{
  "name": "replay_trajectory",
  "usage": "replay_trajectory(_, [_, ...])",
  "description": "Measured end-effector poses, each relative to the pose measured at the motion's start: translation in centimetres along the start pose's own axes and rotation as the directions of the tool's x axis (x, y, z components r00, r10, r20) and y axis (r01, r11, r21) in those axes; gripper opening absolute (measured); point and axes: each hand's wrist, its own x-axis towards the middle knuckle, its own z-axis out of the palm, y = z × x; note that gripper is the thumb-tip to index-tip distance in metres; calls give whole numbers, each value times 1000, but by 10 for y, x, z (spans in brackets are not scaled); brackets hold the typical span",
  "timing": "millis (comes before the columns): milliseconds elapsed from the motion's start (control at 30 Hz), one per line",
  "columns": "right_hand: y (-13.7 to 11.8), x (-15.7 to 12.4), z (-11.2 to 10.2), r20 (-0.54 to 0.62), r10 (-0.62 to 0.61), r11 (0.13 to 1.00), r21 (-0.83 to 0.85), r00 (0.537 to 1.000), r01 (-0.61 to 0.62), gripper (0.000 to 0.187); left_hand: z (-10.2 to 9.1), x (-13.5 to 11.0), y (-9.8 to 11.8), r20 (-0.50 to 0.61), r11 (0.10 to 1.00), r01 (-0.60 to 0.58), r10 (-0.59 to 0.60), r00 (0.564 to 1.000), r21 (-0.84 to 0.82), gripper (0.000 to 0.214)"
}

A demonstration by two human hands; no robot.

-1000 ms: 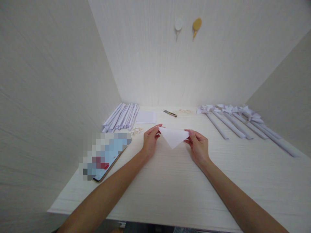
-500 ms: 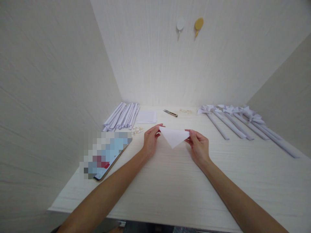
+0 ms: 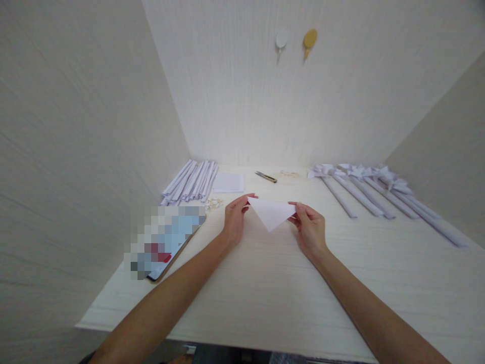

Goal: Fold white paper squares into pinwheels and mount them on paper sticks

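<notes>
Between my hands is a white paper triangle (image 3: 270,213), its long edge at the top and its point toward me. My left hand (image 3: 235,218) pinches the triangle's left corner. The right corner is pinched by my right hand (image 3: 309,226), thumb on top. Behind the left hand lies a small stack of white paper sheets (image 3: 228,182). A pair of thread snips (image 3: 265,177) rests on the table past the triangle. Little pale pieces (image 3: 214,203) lie left of my left hand, too small to name.
White rolled paper sticks (image 3: 191,182) are bundled at the back left. A phone (image 3: 176,242), partly blurred, lies on the left. Paper pinwheel-like shapes on sticks (image 3: 364,189) line the right side. Two round hooks, white (image 3: 281,38) and yellow (image 3: 310,38), hang on the back wall.
</notes>
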Motion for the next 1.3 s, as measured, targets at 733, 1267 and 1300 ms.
replay_trajectory(733, [5, -1, 0, 3, -41, 995, -95, 999, 41, 24, 4, -3, 0, 16, 980, 146, -145, 989, -138, 18])
replay_trajectory(1267, [2, -2, 7, 108, 167, 971, 156, 980, -183, 27, 5, -4, -1, 21, 980, 123, -122, 992, -157, 16])
replay_trajectory(1300, [1, -2, 7, 114, 163, 970, 165, 980, -180, 27, 5, -4, -1, 22, 981, 121, -119, 993, -152, 16])
